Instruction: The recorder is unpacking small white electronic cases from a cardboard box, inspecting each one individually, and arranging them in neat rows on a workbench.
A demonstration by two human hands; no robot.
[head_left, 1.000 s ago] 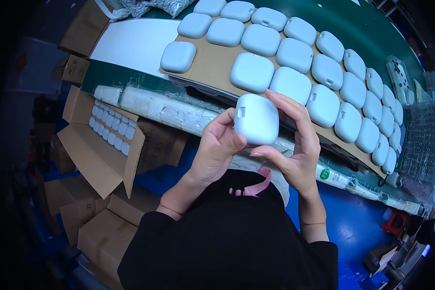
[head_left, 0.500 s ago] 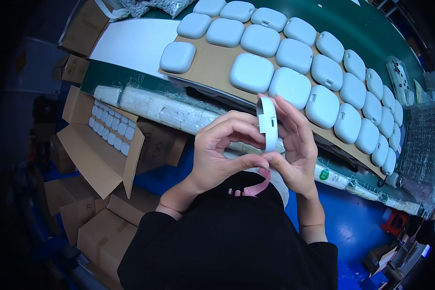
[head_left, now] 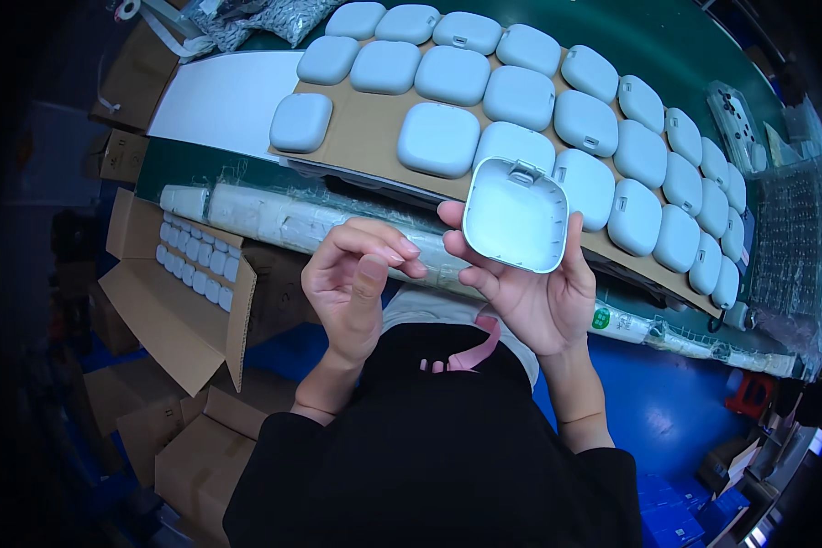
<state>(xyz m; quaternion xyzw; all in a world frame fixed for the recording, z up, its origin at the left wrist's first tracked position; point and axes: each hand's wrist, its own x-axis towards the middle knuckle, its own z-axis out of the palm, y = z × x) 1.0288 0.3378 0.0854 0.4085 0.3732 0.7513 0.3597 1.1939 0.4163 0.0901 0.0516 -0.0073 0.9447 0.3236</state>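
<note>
Holding a white cover in the right hand, just above the near edge of the cardboard sheet; square with rounded corners, hence without a clear long axis; hollow side turned up toward the camera, slightly tilted, with the small slot piece at the rim pointing toward the far side of the sheet; gripped by right fingers spread wide, some along the edge toward the sheet's left end, one against the edge toward the sheet's right end; left hand in front of the sheet's near edge, apart from the cover, fingers half curled and loosely parted; impossible to tell whether anything small lies between those fingertips; on the sheet, rows of similar covers, one partly hidden behind the held cover; beyond the sheet, the green tabletop; left of the sheet and lower, an open box with small white pieces; right of the sheet, clear plastic trays, hard to make out; outer face of the held cover and part of the right palm out of sight.
</note>
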